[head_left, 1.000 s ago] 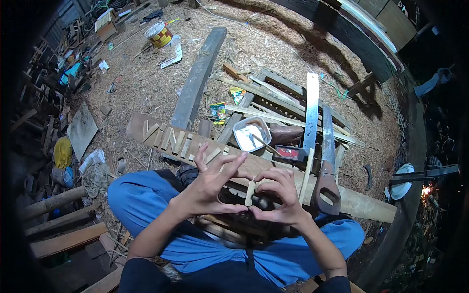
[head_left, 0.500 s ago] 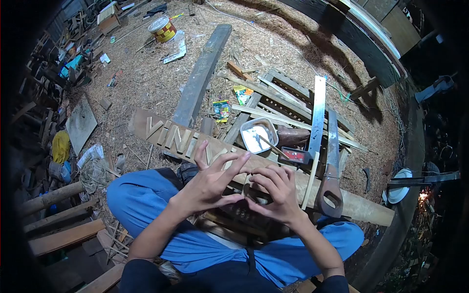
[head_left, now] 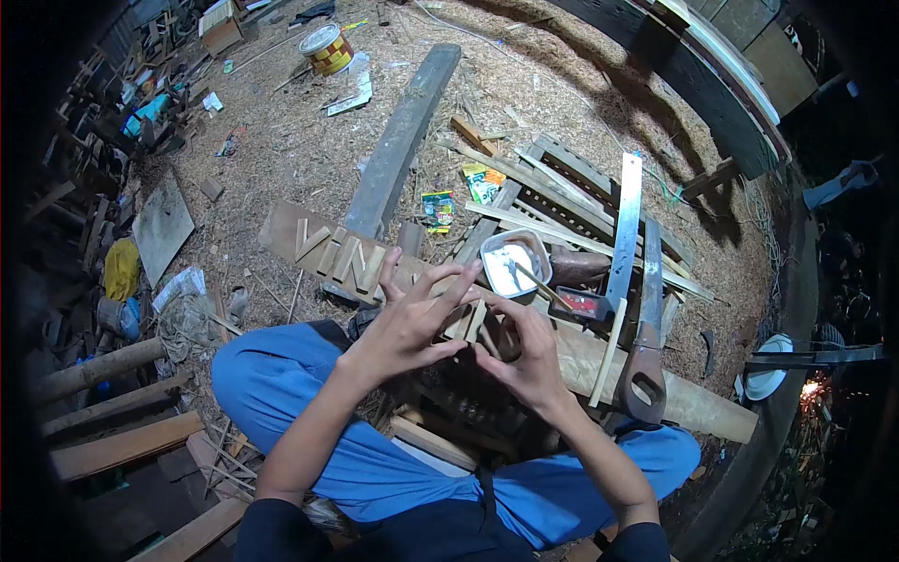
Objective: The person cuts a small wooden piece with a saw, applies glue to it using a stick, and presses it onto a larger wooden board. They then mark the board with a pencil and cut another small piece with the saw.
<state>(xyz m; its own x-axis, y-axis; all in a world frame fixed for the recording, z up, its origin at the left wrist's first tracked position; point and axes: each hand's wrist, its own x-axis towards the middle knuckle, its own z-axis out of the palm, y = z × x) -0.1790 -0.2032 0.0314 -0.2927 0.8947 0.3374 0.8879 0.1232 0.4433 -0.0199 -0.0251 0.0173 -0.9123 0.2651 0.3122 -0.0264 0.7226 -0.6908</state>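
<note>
The small wooden strip [head_left: 477,321] is sitting between the two hands, right at their fingertips, with its long axis running away from the person and tipping slightly rightward at its far end, so that it is lying roughly crosswise to the long plank [head_left: 702,405] beyond it. The right hand [head_left: 526,348] seems to be the nearer, its thumb closing below the strip and its fingers curling over the far end, apparently pinching it lengthwise. The left hand [head_left: 403,323] is facing it from the other side, thumb and bent fingers standing apart; whether they are touching the strip, one cannot tell, nor whether the strip is meeting the plank. Just past the left hand's fingers, up and to the left, a row of short strips [head_left: 346,259] is lying along the plank, some crosswise, some slanting. Ahead of the right hand, a tub [head_left: 524,240] of white paste is standing with a stick [head_left: 540,284] leaning in it, while a loose slat [head_left: 609,352] and a handsaw [head_left: 644,348] are resting to that hand's right.
</note>
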